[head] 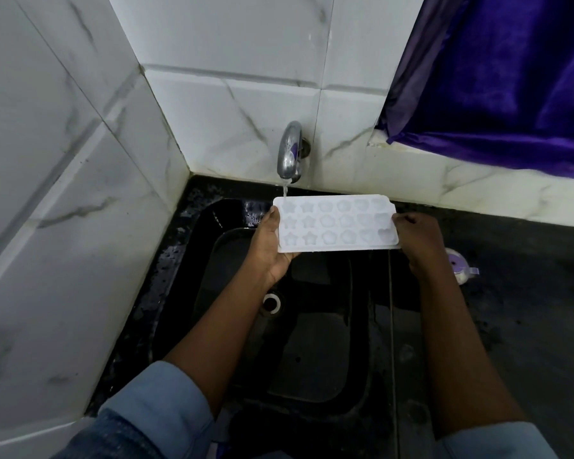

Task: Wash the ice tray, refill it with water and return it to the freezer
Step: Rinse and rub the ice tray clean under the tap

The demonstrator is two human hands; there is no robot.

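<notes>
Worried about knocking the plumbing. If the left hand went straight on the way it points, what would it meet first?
Probably the tap, or the tiled wall behind it. The left hand points toward them, holding the ice tray, whose far edge would arrive first; depth is unclear.

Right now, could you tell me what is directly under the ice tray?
The black sink lies under the ice tray, its drain ring visible nearer the person. The left hand holds the tray's left end; its fingers underneath are hidden.
</notes>
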